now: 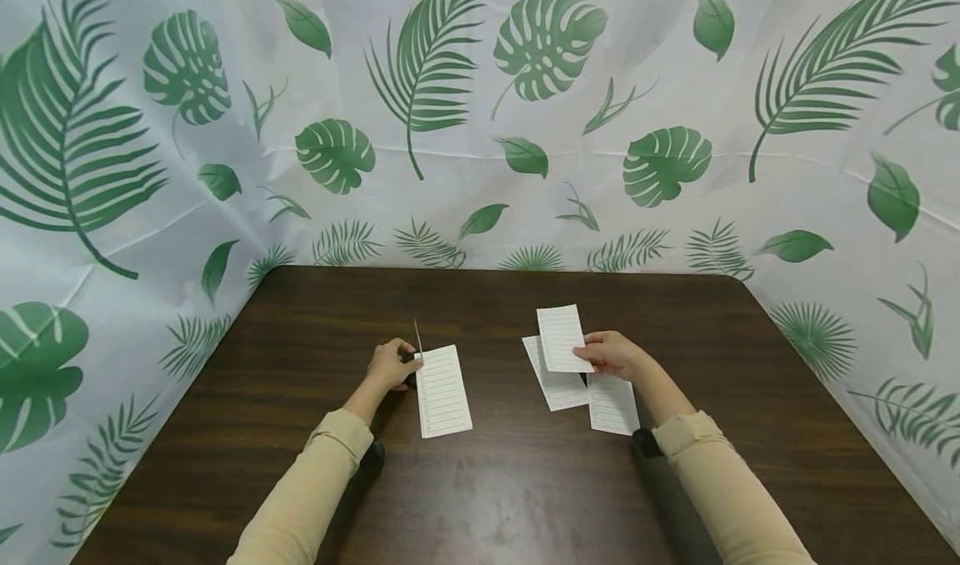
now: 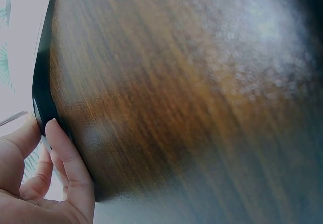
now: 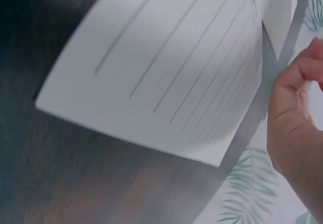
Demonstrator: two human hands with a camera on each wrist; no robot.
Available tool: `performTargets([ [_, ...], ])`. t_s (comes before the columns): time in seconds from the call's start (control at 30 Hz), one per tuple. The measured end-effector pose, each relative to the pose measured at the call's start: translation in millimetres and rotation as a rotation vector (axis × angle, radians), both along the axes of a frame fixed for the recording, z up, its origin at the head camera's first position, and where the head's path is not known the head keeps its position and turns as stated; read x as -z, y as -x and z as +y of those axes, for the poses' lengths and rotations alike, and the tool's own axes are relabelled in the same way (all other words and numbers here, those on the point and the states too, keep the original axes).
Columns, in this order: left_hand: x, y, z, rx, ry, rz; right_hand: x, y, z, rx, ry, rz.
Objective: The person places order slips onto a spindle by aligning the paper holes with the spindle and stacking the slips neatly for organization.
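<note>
On the left of the dark wood-grain table [image 1: 495,482], the left hand [image 1: 388,365] is pinching a slim black object [image 2: 44,80] between thumb and fingers, at the far left corner of a lined checklist sheet [image 1: 444,394]. The left wrist view is showing that pinch closely, along with a thin metallic strip [image 2: 14,117] by the thumb; the black object is perhaps a clip or a tool handle, its shape being partly hidden.

On the right, the right hand [image 1: 611,354] is gripping the near right corner of an upper ruled slip [image 1: 561,337]. This slip is overlapping a left ruled slip [image 1: 562,390], while a right ruled slip [image 1: 613,407] is lying beneath the hand. The right wrist view is revealing a curved lined surface up close, but the head view alone is showing all three slips together.
</note>
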State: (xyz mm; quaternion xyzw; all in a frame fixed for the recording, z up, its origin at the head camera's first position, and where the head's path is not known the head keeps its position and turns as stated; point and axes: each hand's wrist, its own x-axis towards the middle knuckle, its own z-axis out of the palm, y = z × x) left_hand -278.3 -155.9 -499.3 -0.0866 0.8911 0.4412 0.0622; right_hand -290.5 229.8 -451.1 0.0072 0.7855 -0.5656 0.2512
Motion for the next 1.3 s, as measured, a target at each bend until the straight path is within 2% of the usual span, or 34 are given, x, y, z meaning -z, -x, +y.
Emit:
performTargets([
  [0.13, -6.4, -4.5, 1.8, 0.003, -0.007, 0.001, -2.2, -4.5, -9, 0.013, -0.043, 0.075],
  [0.17, -18.7, -11.2, 5.0, -0.005, -0.005, -0.028, -3.0, -5.5, -12, 0.019, -0.045, 0.09],
  [0.3, -31.8, -21.0, 7.7, 0.02, -0.004, -0.019, -5.3, -9.0, -24, 0.061, -0.041, 0.124],
  [0.43, -38.5, -23.2, 7.8, 0.027, -0.014, -0.05, -7.9, -13.9, -35, 0.069, -0.047, 0.139],
  [0.63, -37.9, -19.6, 5.3, 0.012, -0.04, -0.083, -11.2, -23.5, -53, 0.027, -0.064, 0.165],
  [0.8, -39.3, -22.1, 5.2, -0.034, -0.117, -0.101, -14.2, -30.8, -68, -0.017, -0.032, 0.183],
  [0.9, -38.1, -23.2, 5.1, -0.054, -0.145, -0.085, -16.4, -33.8, -76, -0.025, -0.012, 0.188],
  [1.1, -32.7, -23.0, 4.8, -0.091, -0.121, -0.015, -20.9, -39.2, -88, -0.051, -0.016, 0.191],
  [1.3, -30.8, -22.2, 4.7, -0.085, -0.117, 0.017, -25.3, -46.1, -100, -0.067, 0.012, 0.192],
])
